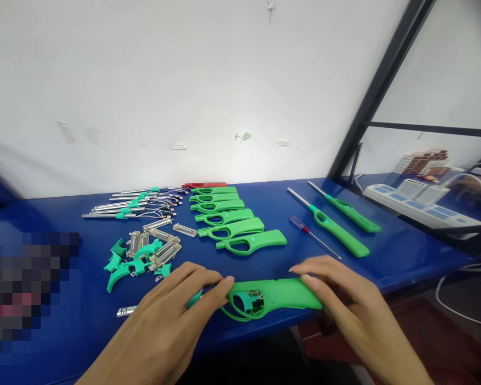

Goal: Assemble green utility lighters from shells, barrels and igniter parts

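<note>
Near the table's front edge lies a green lighter body [292,294] with a teal trigger [244,302] and some metal inside its opening. My left hand [172,310] is closed around its left end, where the neck meets a metal tube [126,311] that sticks out to the left. The fingers and thumb of my right hand [344,299] are closed on the body's right end. Behind my hands are several green casings [260,243] in a column, with a red casing [204,185] at the back.
Metal tubes with wires [108,215], clear fuel tanks [164,254] and teal triggers [118,275] lie at the left. A screwdriver [302,227] and two long green lighters [344,235] lie at the right. Beyond the black frame are a power strip [425,206] and part of another person's hand.
</note>
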Demonstrator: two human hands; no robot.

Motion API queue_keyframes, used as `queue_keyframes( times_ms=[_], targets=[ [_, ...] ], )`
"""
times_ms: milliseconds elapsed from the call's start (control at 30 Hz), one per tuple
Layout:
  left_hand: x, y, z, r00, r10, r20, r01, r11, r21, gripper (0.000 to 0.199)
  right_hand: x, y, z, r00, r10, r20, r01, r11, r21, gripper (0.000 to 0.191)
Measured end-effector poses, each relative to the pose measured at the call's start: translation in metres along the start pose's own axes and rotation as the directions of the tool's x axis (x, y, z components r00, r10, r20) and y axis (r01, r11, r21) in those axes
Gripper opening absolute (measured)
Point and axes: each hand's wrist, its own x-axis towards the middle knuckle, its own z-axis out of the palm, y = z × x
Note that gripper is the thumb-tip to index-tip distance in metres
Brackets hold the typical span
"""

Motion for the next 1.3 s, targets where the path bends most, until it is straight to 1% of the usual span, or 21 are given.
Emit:
queue_keyframes(
  times_ms=[67,133,167,233,267,433,533,633,800,1000,1100,1167,1300],
  targets=[
    [-0.001,-0.001,0.001,0.999,-0.019,0.043,0.020,1.000,-0.023,0.052,0.000,0.000,-0.001,0.999,-0.032,-0.006,0.032,0.999,0.006,0.021],
    [-0.001,-0.002,0.001,0.997,-0.027,0.071,0.029,0.999,-0.019,0.048,-0.001,0.001,-0.002,0.998,-0.063,0.022,0.063,0.998,0.000,0.015],
    [-0.001,-0.003,0.001,0.997,-0.023,0.077,0.023,1.000,-0.005,0.047,-0.002,0.001,-0.003,0.996,-0.082,0.041,0.083,0.997,-0.011,0.017],
    [0.000,-0.004,0.001,0.996,-0.003,0.085,0.000,0.999,0.038,0.042,-0.005,0.003,-0.003,0.989,-0.129,0.071,0.132,0.990,-0.046,0.035],
    [0.001,-0.005,0.001,0.996,0.006,0.088,-0.011,0.998,0.059,0.040,-0.005,0.003,-0.003,0.985,-0.151,0.080,0.156,0.986,-0.065,0.039],
    [0.000,-0.009,0.002,0.993,0.004,0.116,-0.018,0.992,0.121,0.039,-0.006,0.004,0.003,0.968,-0.231,0.104,0.243,0.962,-0.126,0.032],
    [-0.003,-0.012,0.005,0.985,-0.020,0.172,0.001,0.994,0.110,0.037,-0.006,0.005,0.007,0.960,-0.256,0.115,0.272,0.952,-0.144,0.033],
    [-0.005,-0.013,0.007,0.973,-0.050,0.226,0.032,0.996,0.084,0.035,-0.007,0.007,0.009,0.959,-0.240,0.152,0.262,0.955,-0.140,0.034],
    [-0.001,-0.009,0.007,0.959,-0.086,0.270,0.079,0.996,0.037,0.033,-0.011,0.011,0.009,0.961,-0.178,0.212,0.213,0.965,-0.152,0.034],
    [0.002,-0.006,0.006,0.960,-0.090,0.267,0.090,0.996,0.014,0.037,-0.013,0.011,0.010,0.963,-0.126,0.240,0.166,0.974,-0.155,0.033],
    [0.000,-0.008,0.008,0.959,-0.084,0.270,0.085,0.996,0.010,0.044,-0.013,0.009,0.010,0.964,-0.096,0.248,0.135,0.980,-0.145,0.033],
    [-0.002,-0.010,0.009,0.957,-0.077,0.281,0.077,0.997,0.014,0.048,-0.013,0.007,0.010,0.964,-0.075,0.255,0.113,0.984,-0.140,0.033],
    [-0.008,-0.010,0.016,0.953,-0.077,0.295,0.063,0.997,0.054,0.051,-0.012,0.004,0.009,0.960,-0.075,0.271,0.106,0.989,-0.101,0.032]
  ],
)
